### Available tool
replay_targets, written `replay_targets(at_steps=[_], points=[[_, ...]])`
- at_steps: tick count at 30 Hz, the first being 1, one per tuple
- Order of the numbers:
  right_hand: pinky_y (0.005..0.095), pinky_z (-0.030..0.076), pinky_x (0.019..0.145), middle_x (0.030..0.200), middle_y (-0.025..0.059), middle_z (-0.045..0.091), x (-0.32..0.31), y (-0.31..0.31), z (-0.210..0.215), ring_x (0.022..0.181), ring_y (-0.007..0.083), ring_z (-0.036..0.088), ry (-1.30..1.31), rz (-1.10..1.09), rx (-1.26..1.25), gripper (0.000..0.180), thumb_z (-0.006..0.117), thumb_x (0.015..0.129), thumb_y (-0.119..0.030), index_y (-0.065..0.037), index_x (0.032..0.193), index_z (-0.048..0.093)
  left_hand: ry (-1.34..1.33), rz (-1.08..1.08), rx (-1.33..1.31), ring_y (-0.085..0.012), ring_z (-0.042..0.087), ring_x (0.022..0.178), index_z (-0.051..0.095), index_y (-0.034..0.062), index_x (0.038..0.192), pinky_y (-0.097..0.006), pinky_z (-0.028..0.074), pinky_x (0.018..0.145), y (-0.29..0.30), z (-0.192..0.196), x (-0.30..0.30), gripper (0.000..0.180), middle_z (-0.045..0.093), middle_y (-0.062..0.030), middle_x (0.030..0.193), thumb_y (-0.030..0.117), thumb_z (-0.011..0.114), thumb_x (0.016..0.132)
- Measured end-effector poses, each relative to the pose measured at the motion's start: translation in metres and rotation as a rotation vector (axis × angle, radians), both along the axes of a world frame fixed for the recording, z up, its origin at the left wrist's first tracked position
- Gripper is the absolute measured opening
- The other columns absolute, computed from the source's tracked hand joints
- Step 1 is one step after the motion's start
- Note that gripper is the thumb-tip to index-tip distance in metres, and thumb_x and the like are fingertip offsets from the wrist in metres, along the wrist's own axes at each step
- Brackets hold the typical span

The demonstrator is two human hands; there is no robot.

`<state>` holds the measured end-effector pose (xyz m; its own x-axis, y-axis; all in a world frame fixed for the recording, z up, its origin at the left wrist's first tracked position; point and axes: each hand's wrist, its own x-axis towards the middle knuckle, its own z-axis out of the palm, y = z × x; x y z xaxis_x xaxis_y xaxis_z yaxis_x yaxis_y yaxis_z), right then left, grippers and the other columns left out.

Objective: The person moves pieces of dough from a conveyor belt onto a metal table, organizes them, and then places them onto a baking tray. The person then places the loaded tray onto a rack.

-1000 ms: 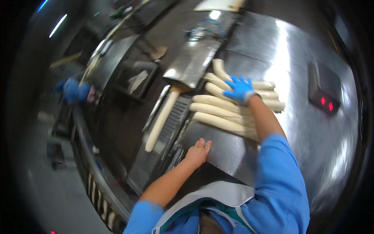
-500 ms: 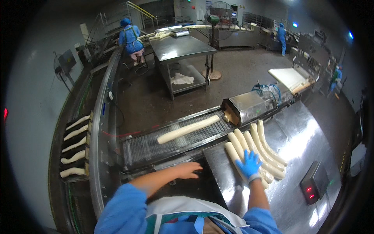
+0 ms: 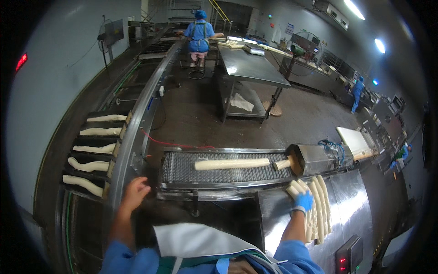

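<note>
My bare left hand (image 3: 135,194) is raised beside the metal rail of the left-hand line, fingers loosely bent and apart, nothing in it. On the steel table at right, my blue-gloved right hand (image 3: 304,200) has its fingers curled over a long pale dough log (image 3: 294,188) at the left of a row. Several more dough logs (image 3: 322,201) lie side by side there; my hand covers part of the nearest ones. Ahead, a single dough log (image 3: 232,164) rests lengthwise on the mesh conveyor belt (image 3: 180,176). A shorter dough piece (image 3: 282,165) shows at the machine's mouth.
A steel housing (image 3: 315,160) covers the belt's right end. Left of the rail (image 3: 148,100), black trays (image 3: 91,166) hold dough logs. A display box (image 3: 349,255) stands on the steel table (image 3: 278,214). Beyond are another steel table (image 3: 251,68) and a co-worker (image 3: 199,34).
My left hand has swung left, from the belt's front edge to the rail. My right hand stays on the logs, its fingers now more curled. The view has turned left.
</note>
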<state>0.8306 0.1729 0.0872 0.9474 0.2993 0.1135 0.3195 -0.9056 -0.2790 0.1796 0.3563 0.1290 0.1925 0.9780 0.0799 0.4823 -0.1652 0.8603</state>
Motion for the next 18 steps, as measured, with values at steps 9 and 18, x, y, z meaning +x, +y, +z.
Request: replay_targets(at_steps=[9,18], points=[[0.0417,0.040,0.096,0.128,0.0199,0.047,-0.315,0.273,-0.018,0.120,0.0330,0.044,-0.061,1.400,0.015,0.061,0.062,0.074,-0.022,-0.010,0.131,0.042,-0.247,0.284,0.052,-0.0115,0.057,0.081,0.054,-0.0003,0.114,-0.026,0.047,0.074,-0.005,0.029,-0.087,0.031,0.061,-0.0065,0.089,0.006,0.059,0.084],[0.0417,0.051,0.077,0.095,0.0160,0.065,-0.372,0.298,0.002,0.088,0.0313,0.064,0.079,1.304,-0.359,0.026,0.063,0.072,-0.028,-0.011,0.090,0.069,-0.291,0.362,0.034,-0.0127,0.057,0.088,0.055,-0.0023,0.113,-0.026,0.046,0.079,-0.004,0.037,-0.099,0.028,0.061,-0.0071,0.097,0.008,0.058,0.087]])
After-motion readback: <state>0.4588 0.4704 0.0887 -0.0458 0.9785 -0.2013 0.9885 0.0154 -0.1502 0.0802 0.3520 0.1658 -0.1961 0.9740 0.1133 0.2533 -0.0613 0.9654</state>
